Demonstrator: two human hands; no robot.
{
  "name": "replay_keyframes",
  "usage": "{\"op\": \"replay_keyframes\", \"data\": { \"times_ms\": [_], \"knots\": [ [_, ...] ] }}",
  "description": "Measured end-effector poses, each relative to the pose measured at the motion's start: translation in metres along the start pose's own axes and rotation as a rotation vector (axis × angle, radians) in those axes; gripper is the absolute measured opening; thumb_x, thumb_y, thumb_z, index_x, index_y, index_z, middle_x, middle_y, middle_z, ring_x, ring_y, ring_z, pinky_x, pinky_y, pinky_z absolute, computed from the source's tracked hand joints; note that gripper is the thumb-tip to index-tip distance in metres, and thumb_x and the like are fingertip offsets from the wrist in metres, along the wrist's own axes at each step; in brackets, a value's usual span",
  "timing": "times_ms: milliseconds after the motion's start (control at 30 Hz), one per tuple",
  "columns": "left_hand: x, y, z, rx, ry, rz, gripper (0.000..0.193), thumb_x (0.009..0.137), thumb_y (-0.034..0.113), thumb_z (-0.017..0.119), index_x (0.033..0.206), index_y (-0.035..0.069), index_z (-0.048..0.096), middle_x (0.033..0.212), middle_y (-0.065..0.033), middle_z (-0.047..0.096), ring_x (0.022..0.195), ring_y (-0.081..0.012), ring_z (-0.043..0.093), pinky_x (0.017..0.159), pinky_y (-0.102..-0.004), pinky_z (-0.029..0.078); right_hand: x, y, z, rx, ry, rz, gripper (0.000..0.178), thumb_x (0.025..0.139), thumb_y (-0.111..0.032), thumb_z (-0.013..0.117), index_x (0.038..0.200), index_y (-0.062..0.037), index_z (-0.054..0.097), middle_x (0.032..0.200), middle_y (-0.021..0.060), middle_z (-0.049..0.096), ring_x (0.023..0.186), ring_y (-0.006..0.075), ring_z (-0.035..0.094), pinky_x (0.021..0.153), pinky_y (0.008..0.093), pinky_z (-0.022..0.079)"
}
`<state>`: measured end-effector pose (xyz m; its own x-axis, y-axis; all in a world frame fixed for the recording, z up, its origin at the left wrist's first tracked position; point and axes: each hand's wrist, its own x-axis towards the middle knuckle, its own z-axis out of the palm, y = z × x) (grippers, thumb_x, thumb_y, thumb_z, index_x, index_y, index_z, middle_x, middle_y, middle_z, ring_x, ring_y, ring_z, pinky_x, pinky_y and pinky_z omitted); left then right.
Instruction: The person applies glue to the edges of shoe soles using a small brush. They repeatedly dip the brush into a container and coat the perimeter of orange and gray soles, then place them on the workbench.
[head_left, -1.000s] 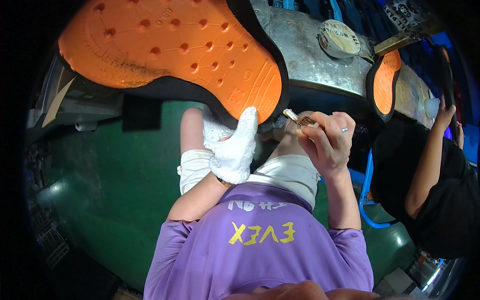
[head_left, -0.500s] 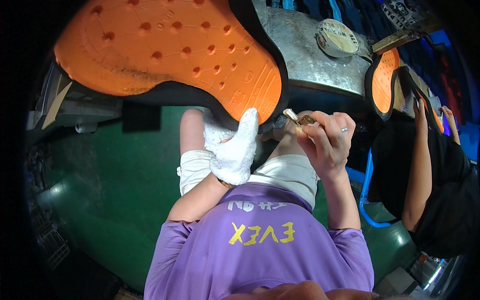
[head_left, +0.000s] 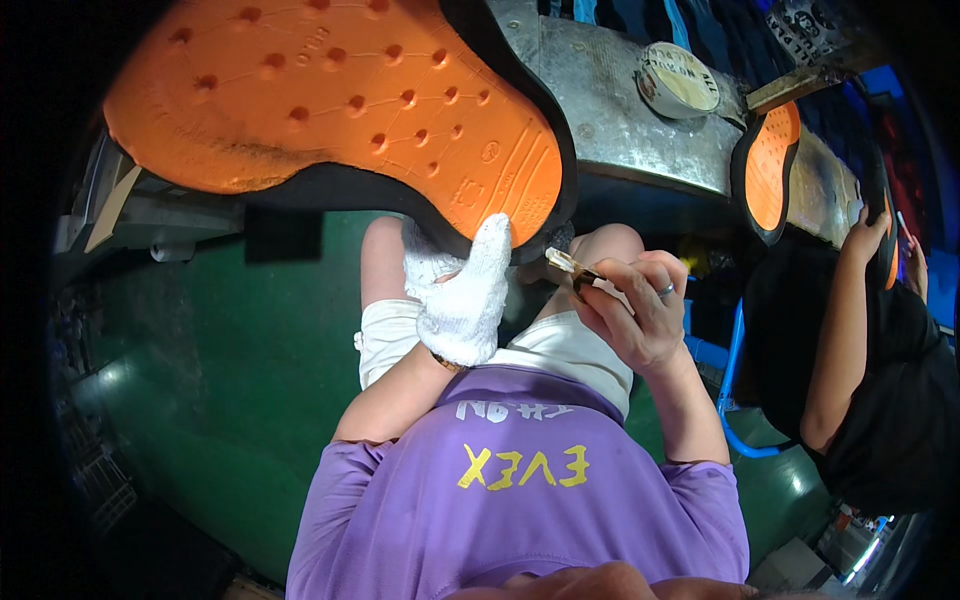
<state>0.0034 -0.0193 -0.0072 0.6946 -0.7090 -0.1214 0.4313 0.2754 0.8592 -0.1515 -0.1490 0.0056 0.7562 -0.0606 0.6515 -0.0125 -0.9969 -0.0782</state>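
Observation:
A large orange shoe insole (head_left: 400, 110) with raised dimples and a black edge fills the upper left. My left hand (head_left: 462, 310), in a white knitted glove, grips its narrow end, thumb on the orange face and fingers beneath, mostly hidden. Bare, with a ring on one finger, my right hand (head_left: 640, 305) is closed on a small brush (head_left: 570, 264). The brush's pale tip points up and left toward the insole's black edge, a little apart from it. Most of its dark handle disappears inside my fingers.
A worn metal bench (head_left: 620, 140) runs along the top, carrying a round white tub (head_left: 678, 82). Another orange insole (head_left: 770, 165) leans at the bench's edge. To the right a co-worker in black (head_left: 850, 370) handles an insole beside a blue tubular frame (head_left: 735, 400).
My right hand has moved slightly left and down, bringing the brush tip lower and nearer the insole. The insole has shifted a little to the left. The co-worker's hands have moved too.

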Motion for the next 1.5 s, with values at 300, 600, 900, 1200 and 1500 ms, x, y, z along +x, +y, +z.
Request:
{"op": "replay_keyframes", "data": {
  "times_ms": [300, 600, 900, 1200, 1500],
  "knots": [
    [-0.011, 0.026, 0.018, 0.027, 0.028, -0.048, 0.033, 0.110, 0.021, 0.053, 0.132, -0.002, 0.060, 0.125, -0.0100, 0.067, 0.109, -0.0157, 0.066, 0.093, -0.0295, 0.056, -0.004, 0.002, -0.005, 0.083, 0.016, 0.013, 0.029, 0.069, -0.014, 0.088, 0.090, -0.0147, 0.069, 0.107, 0.0016, 0.067, 0.087, 0.0207, 0.058, 0.090, 0.0418, 0.044],
    [0.000, -0.021, -0.016, -0.027, 0.044, -0.089, 0.035, 0.109, 0.022, 0.054, 0.133, -0.003, 0.060, 0.123, -0.0099, 0.068, 0.106, -0.0172, 0.067, 0.094, -0.0306, 0.055, -0.002, -0.004, -0.001, 0.053, 0.034, 0.017, 0.027, 0.071, -0.016, 0.085, 0.092, -0.0126, 0.069, 0.107, 0.0048, 0.068, 0.087, 0.0234, 0.058, 0.085, 0.0425, 0.045],
    [-0.008, -0.003, -0.008, -0.034, 0.017, -0.187, 0.037, 0.110, 0.023, 0.053, 0.135, -0.003, 0.060, 0.126, -0.0082, 0.068, 0.110, -0.0147, 0.064, 0.097, -0.0293, 0.053, -0.001, -0.003, -0.002, -0.038, 0.035, 0.086, 0.029, 0.073, -0.015, 0.086, 0.095, -0.0132, 0.068, 0.116, 0.0032, 0.064, 0.094, 0.0223, 0.060, 0.090, 0.0422, 0.042],
    [-0.008, 0.004, 0.000, -0.104, 0.001, -0.093, 0.038, 0.109, 0.024, 0.053, 0.135, -0.002, 0.058, 0.128, -0.0116, 0.067, 0.112, -0.0191, 0.066, 0.098, -0.0331, 0.054, -0.010, 0.016, 0.001, -0.069, 0.122, 0.150, 0.029, 0.074, -0.016, 0.086, 0.097, -0.0159, 0.067, 0.116, 0.0028, 0.063, 0.092, 0.0241, 0.061, 0.091, 0.0433, 0.042],
    [-0.011, -0.002, -0.009, 0.068, -0.044, -0.045, 0.038, 0.111, 0.024, 0.052, 0.138, -0.002, 0.057, 0.131, -0.0092, 0.065, 0.114, -0.0142, 0.062, 0.098, -0.0281, 0.052, -0.003, 0.005, 0.001, -0.043, 0.074, 0.119, 0.029, 0.073, -0.015, 0.087, 0.096, -0.0142, 0.069, 0.111, 0.0030, 0.066, 0.093, 0.0228, 0.060, 0.089, 0.0425, 0.043]
  ]
}}
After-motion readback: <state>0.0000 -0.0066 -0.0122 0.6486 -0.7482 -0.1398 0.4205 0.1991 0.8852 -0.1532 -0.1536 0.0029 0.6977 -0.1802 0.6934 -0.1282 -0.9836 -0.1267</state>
